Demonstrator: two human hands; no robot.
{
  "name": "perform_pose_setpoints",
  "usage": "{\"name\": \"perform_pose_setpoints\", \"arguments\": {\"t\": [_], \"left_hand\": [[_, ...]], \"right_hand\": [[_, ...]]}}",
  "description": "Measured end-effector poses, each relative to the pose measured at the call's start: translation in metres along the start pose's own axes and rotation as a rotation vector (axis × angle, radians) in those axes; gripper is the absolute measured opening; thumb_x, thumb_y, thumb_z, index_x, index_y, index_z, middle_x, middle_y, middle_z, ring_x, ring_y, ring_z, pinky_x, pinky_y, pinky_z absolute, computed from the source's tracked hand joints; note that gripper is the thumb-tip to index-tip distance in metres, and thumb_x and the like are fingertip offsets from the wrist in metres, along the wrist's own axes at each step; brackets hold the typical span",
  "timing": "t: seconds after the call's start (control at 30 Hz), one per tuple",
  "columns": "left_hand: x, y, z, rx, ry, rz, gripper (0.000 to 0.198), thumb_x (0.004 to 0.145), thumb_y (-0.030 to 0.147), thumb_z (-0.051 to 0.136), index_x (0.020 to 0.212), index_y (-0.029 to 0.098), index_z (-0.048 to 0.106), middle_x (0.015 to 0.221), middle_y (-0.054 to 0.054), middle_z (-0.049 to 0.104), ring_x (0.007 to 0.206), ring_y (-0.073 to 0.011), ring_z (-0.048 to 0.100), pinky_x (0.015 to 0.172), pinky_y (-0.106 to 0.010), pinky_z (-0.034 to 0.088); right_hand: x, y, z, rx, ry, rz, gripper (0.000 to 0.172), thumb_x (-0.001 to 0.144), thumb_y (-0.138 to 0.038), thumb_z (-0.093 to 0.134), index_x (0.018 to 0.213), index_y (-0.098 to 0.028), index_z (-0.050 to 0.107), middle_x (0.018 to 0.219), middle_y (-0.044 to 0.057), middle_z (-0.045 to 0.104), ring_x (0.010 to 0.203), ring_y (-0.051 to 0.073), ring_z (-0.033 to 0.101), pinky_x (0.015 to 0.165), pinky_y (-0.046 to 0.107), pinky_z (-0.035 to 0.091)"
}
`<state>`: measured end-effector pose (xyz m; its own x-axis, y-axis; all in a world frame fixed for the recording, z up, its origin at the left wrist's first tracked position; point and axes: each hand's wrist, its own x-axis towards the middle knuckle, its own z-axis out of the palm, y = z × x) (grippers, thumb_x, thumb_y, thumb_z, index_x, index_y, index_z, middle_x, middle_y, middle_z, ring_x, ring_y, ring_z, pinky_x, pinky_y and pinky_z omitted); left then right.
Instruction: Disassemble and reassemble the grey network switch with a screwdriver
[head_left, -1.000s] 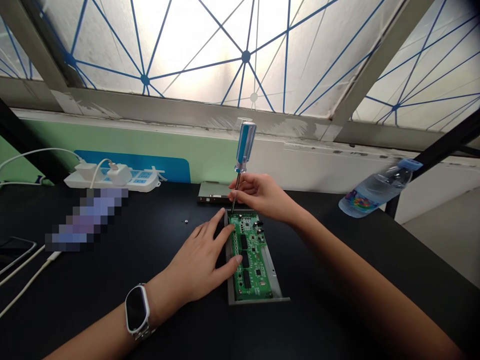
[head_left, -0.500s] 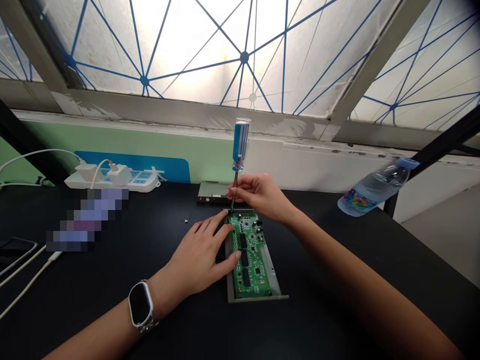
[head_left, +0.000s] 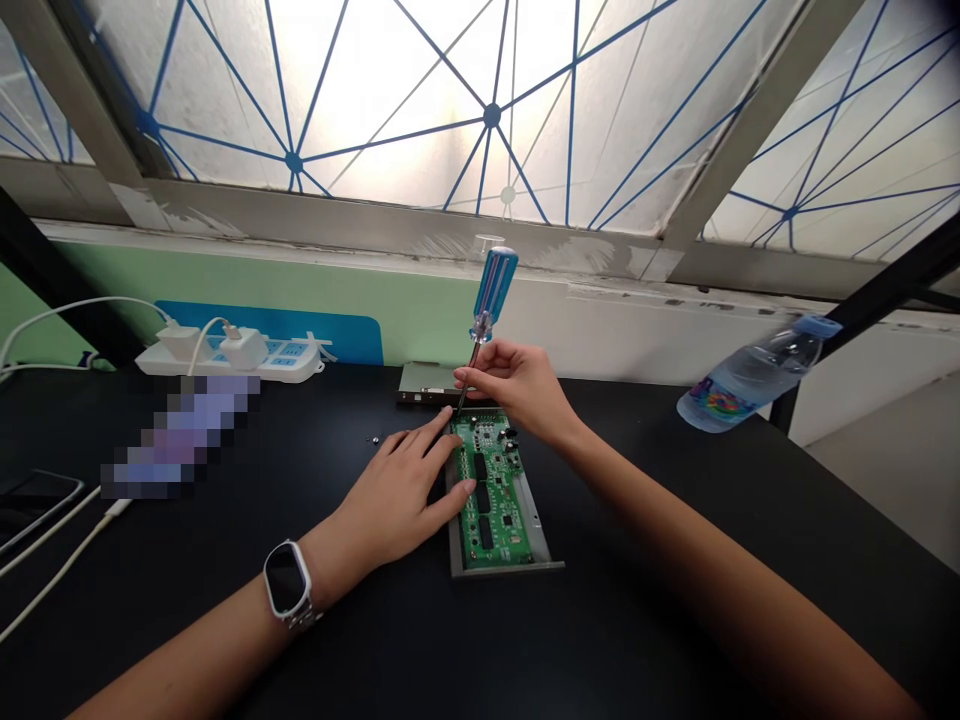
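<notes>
- The right hand (head_left: 521, 392) is closed narrowly, and a blue-handled screwdriver (head_left: 486, 288) is pinched by the shaft between thumb and fingers, with the handle angled upward.
- The screwdriver's tip is held at the far left corner of the green circuit board (head_left: 491, 490); whether it is seated in a screw is too small to tell.
- The left hand (head_left: 394, 490) is spread wide and pressed palm-down, with its fingers (head_left: 439, 430) reaching the board's left edge.
- A smartwatch (head_left: 287, 582) is worn on the left wrist.
- The board is laid flat in a grey metal tray (head_left: 506, 568) on a black table (head_left: 615, 630).
- A small screw (head_left: 373, 439) is left lying just beyond the left hand's fingers.
- A flat metal casing (head_left: 424, 383) is placed just behind the board.
- A white power strip (head_left: 292, 362) is set farther left, with white cables (head_left: 52, 545) below it.
- A plastic water bottle (head_left: 750, 378) is seen tilted at the far right of the table.
</notes>
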<state>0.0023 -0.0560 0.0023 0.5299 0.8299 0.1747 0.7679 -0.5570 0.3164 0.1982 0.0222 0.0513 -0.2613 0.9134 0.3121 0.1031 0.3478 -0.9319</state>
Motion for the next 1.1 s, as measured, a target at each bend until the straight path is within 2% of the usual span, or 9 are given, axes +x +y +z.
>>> {"name": "perform_pose_setpoints", "arguments": {"t": [0.2, 0.37, 0.57, 0.67, 0.73, 0.87, 0.93, 1.1], "left_hand": [[-0.002, 0.002, 0.001, -0.059, -0.016, -0.021, 0.052, 0.105, 0.056, 0.038, 0.143, 0.024, 0.052, 0.171, -0.011, 0.026, 0.147, -0.0356, 0.043, 0.119, -0.058, 0.036], [-0.003, 0.002, 0.002, -0.137, -0.035, -0.039, 0.053, 0.105, 0.058, 0.037, 0.145, 0.025, 0.05, 0.172, -0.01, 0.021, 0.151, -0.0356, 0.037, 0.123, -0.056, 0.033], [-0.004, 0.002, 0.002, -0.149, -0.049, -0.028, 0.054, 0.106, 0.058, 0.035, 0.147, 0.025, 0.047, 0.173, -0.01, 0.017, 0.154, -0.0338, 0.032, 0.124, -0.057, 0.032], [-0.004, 0.002, 0.002, -0.146, -0.049, -0.029, 0.053, 0.106, 0.057, 0.035, 0.147, 0.026, 0.047, 0.173, -0.009, 0.017, 0.155, -0.0323, 0.031, 0.124, -0.057, 0.031], [-0.004, 0.002, 0.002, -0.144, -0.046, -0.028, 0.052, 0.106, 0.056, 0.035, 0.146, 0.025, 0.048, 0.173, -0.01, 0.017, 0.155, -0.0322, 0.031, 0.124, -0.057, 0.031], [-0.004, 0.002, 0.001, -0.145, -0.05, -0.032, 0.054, 0.106, 0.057, 0.035, 0.147, 0.024, 0.048, 0.173, -0.01, 0.017, 0.154, -0.033, 0.031, 0.124, -0.057, 0.031], [-0.004, 0.002, 0.001, -0.148, -0.047, -0.031, 0.055, 0.106, 0.058, 0.035, 0.148, 0.025, 0.047, 0.173, -0.009, 0.016, 0.154, -0.0335, 0.032, 0.124, -0.057, 0.032], [-0.005, 0.002, 0.001, -0.15, -0.049, -0.035, 0.055, 0.106, 0.058, 0.035, 0.148, 0.025, 0.047, 0.173, -0.01, 0.017, 0.154, -0.0347, 0.031, 0.123, -0.057, 0.033]], "right_hand": [[0.0, 0.0, -0.001, -0.02, -0.005, -0.006, 0.028, 0.082, -0.042, 0.08, 0.078, -0.017, 0.069, 0.081, 0.007, 0.077, 0.08, 0.021, 0.076, 0.075, 0.034, 0.064], [0.0, -0.004, -0.003, -0.086, -0.061, -0.014, 0.025, 0.089, -0.04, 0.073, 0.092, -0.016, 0.076, 0.09, 0.008, 0.08, 0.09, 0.022, 0.077, 0.084, 0.037, 0.064], [-0.001, -0.001, -0.004, -0.14, -0.153, -0.075, 0.025, 0.099, -0.036, 0.06, 0.111, -0.016, 0.07, 0.102, 0.01, 0.079, 0.103, 0.023, 0.076, 0.095, 0.042, 0.061], [-0.001, 0.002, -0.002, -0.12, -0.127, -0.084, 0.028, 0.098, -0.038, 0.061, 0.115, -0.017, 0.068, 0.102, 0.01, 0.078, 0.102, 0.023, 0.076, 0.094, 0.041, 0.061], [-0.001, 0.004, 0.0, -0.081, -0.056, -0.049, 0.03, 0.091, -0.042, 0.072, 0.108, -0.018, 0.068, 0.102, 0.009, 0.077, 0.096, 0.023, 0.077, 0.087, 0.039, 0.064], [0.0, 0.007, 0.004, 0.032, 0.052, 0.029, 0.038, 0.075, -0.049, 0.086, 0.079, -0.019, 0.063, 0.081, 0.006, 0.074, 0.083, 0.025, 0.078, 0.073, 0.035, 0.064], [0.0, 0.007, 0.004, 0.034, 0.05, 0.021, 0.038, 0.075, -0.05, 0.085, 0.076, -0.018, 0.065, 0.077, 0.005, 0.074, 0.081, 0.024, 0.078, 0.074, 0.036, 0.064], [-0.001, 0.005, 0.002, -0.076, -0.022, -0.04, 0.027, 0.088, -0.042, 0.075, 0.087, -0.016, 0.075, 0.087, 0.008, 0.079, 0.083, 0.021, 0.076, 0.08, 0.037, 0.063]]}}
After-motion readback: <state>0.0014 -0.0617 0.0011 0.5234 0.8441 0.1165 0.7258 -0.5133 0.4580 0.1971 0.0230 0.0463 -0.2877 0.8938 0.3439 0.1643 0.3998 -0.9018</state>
